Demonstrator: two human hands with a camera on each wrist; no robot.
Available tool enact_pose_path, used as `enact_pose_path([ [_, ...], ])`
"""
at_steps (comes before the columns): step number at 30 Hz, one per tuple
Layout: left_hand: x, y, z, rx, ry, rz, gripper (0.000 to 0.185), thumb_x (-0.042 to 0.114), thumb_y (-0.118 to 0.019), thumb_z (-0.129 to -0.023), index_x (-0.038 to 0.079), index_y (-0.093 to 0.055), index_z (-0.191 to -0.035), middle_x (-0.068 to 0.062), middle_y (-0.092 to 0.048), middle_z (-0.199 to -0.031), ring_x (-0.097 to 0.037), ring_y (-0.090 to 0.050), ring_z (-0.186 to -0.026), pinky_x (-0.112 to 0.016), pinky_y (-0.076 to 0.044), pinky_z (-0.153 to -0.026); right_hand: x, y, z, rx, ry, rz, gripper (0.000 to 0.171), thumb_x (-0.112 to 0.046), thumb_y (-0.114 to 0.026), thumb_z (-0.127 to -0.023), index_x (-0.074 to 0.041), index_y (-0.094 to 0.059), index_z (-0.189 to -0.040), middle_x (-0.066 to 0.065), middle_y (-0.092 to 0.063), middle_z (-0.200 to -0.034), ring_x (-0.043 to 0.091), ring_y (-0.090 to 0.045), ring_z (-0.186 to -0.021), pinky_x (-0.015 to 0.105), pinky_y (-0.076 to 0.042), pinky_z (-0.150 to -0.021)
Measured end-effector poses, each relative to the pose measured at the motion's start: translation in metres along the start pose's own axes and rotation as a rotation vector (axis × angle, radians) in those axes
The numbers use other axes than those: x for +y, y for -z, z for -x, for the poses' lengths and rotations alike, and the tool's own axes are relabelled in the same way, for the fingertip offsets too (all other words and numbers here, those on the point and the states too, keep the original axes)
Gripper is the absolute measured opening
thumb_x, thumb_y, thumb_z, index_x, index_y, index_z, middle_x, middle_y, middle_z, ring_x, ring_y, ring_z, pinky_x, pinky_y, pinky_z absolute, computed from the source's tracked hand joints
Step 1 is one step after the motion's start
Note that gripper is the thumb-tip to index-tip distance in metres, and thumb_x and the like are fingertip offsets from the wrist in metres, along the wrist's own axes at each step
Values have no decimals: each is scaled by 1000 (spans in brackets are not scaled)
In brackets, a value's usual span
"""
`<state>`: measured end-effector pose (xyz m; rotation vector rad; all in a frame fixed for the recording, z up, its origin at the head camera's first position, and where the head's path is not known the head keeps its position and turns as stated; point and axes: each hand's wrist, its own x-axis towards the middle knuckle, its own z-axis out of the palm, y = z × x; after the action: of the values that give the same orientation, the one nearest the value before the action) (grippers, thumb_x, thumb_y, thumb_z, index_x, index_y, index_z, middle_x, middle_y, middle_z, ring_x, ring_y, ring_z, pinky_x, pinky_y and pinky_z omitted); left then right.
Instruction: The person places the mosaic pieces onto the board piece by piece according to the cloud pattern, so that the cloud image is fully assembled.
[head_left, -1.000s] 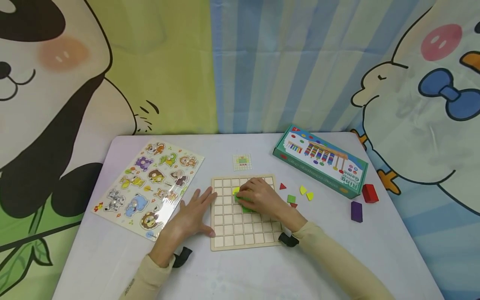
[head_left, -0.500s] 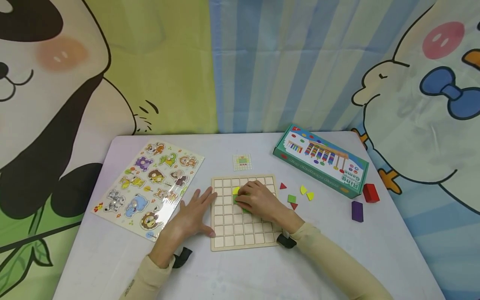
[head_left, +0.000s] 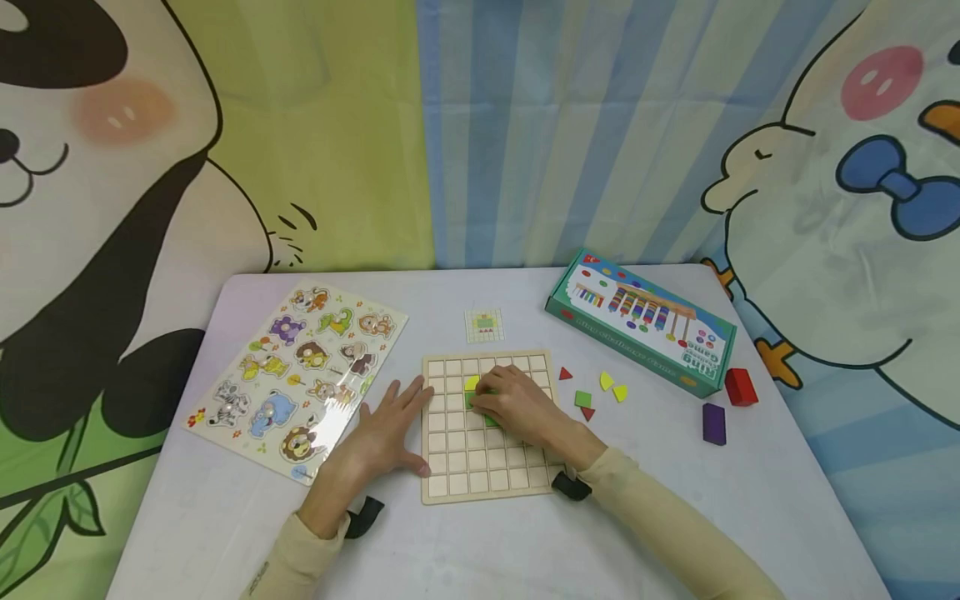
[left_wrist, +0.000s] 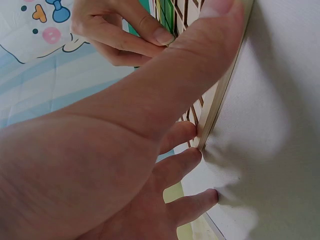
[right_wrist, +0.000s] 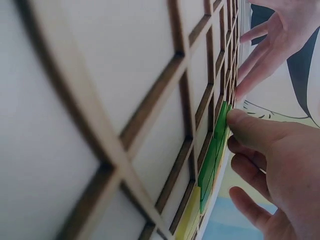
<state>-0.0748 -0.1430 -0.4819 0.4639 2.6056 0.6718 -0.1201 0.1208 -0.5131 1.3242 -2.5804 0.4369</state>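
The left hand (head_left: 384, 435) is touching the left edge of the wooden grid board (head_left: 457, 482), fingers straight and spread, while the board's compartments are holding green tiles (right_wrist: 212, 162) and yellow (right_wrist: 188, 216). The right hand (head_left: 519, 406) is touching the green with bent fingers, pinching or not I can't tell; farther right, a closed box (head_left: 645, 321) is lying.

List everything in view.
Grid board: 1, tan, centre
Board pieces: count unclear, green and yellow, on grid
Triangles: 2, red, right of board
Square: 1, green, near triangles
Wedges: 2, yellow, near square
Card: 1, white, behind board
Game box: 1, green, rear right
Blocks: 2, red and purple, right
Animal puzzle: 1, multicoloured, left
Table: 1, white, underneath
Backdrop: 1, multicoloured, behind
Straps: 2, black, wrists
Sleeves: 2, beige, forearms
Left hand: 1, board edge
Right hand: 1, over board
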Motion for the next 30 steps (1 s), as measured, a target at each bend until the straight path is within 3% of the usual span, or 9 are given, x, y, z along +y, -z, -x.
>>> enact_pose_path([
  [5,1,0,1,5,-5,-3,118,31,-94,-60,9,-33,-158,-13,-19,-170,-49,-13,-154,-86,-12,-108,5,5,5,46,-40,-60,14,-19,-78,-90,-14,-81,-102,-1,-72,-102,16,-64,-99,34,-53,-93],
  [12,1,-1,1,9,-10,-7,118,31,-95,-60,9,-33,-158,-13,-19,-170,-49,-14,-154,-86,-13,-107,23,22,21,92,-89,-57,15,-12,-78,-89,-10,-80,-103,1,-74,-101,19,-65,-99,37,-53,-94],
  [21,-1,-1,1,3,-19,-4,119,32,-94,-61,8,-32,-159,-14,-17,-170,-50,-11,-154,-86,-13,-107,49,42,63,71,-217,-15,21,-6,-78,-87,-7,-79,-108,5,-75,-107,24,-66,-104,43,-54,-95],
  [30,-2,-1,-1,-5,-15,-16,119,34,-94,-61,9,-31,-159,-14,-16,-170,-49,-11,-154,-86,-13,-107,64,48,106,94,-294,21,20,-7,-80,-85,-8,-79,-105,5,-76,-106,25,-66,-103,46,-53,-91],
])
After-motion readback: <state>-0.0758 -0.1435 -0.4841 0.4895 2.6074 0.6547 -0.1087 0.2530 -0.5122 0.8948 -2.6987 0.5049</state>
